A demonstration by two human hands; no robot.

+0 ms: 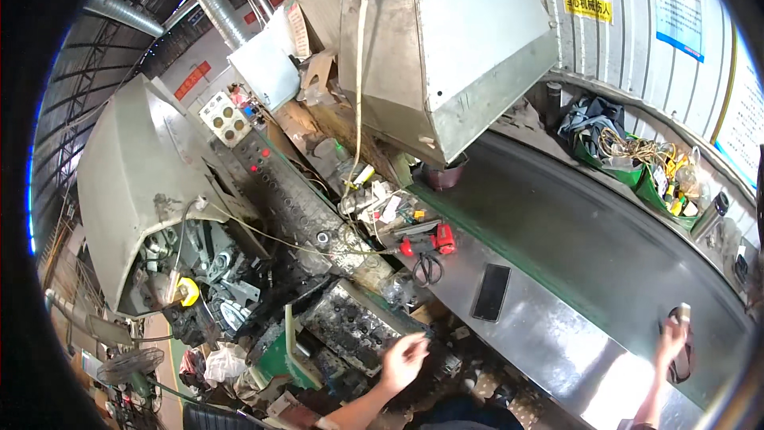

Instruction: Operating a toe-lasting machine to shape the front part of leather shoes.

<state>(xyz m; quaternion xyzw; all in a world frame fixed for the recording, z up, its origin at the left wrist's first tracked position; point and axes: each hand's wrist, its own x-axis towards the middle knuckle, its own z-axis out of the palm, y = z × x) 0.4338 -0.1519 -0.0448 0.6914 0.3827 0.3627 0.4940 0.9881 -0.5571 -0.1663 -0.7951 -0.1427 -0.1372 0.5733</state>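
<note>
My left hand reaches up from the bottom centre, fingers gathered by the near corner of a grimy, studded metal block. Whether it pinches something small there is unclear. My right hand is at the lower right, over the dark conveyor belt. It grips a dark flat looped piece, with a small pale bit showing above the fingers.
A black phone lies on the shiny steel ledge. Red-handled tools and scissors lie beyond it. A large metal hood hangs over the belt. Green bins of clutter line the far wall. Open machinery fills the left.
</note>
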